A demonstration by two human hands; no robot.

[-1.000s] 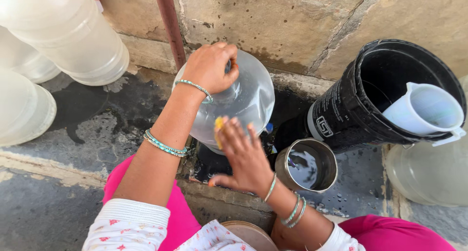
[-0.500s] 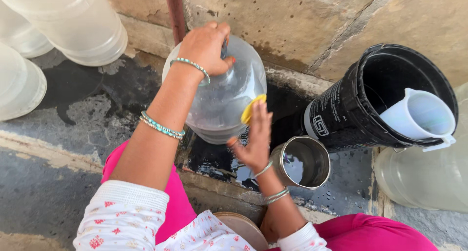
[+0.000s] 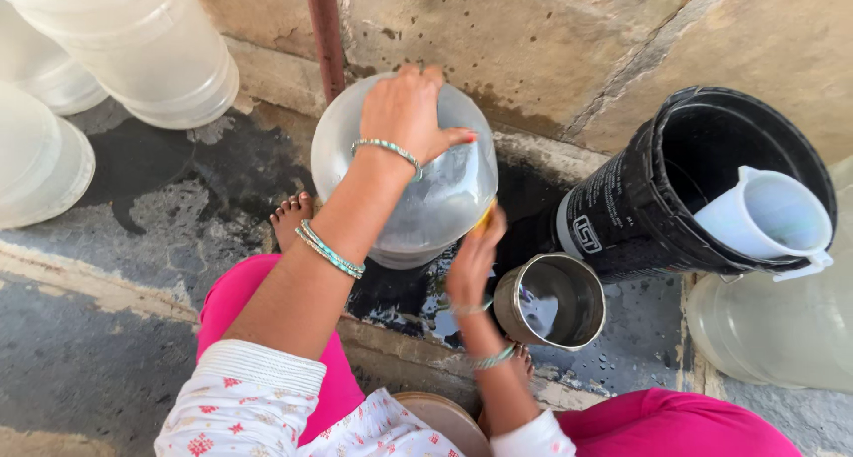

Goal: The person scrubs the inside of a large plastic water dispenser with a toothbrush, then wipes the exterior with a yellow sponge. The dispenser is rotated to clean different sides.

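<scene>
A large clear plastic water jug (image 3: 418, 199) lies tilted on the wet stone floor in front of me. My left hand (image 3: 404, 111) is spread over its upper end and presses on it. Against the jug's lower right side my right hand (image 3: 473, 260) holds a small yellow piece (image 3: 486, 215), probably a scrubber, mostly hidden by my fingers. Both wrists wear bangles. A steel cup (image 3: 549, 301) with a little water stands just right of my right hand.
A black bucket (image 3: 657, 208) with a white plastic mug (image 3: 764, 215) in it leans at the right, above another clear container (image 3: 773, 333). Several translucent jugs (image 3: 124, 48) stand at the top left. A rusty pipe (image 3: 324, 31) runs up the stone wall. My bare foot (image 3: 291, 217) rests left of the jug.
The jug has been turned and shifted. My right hand slid from its lower front to its right side. My left hand stayed on top.
</scene>
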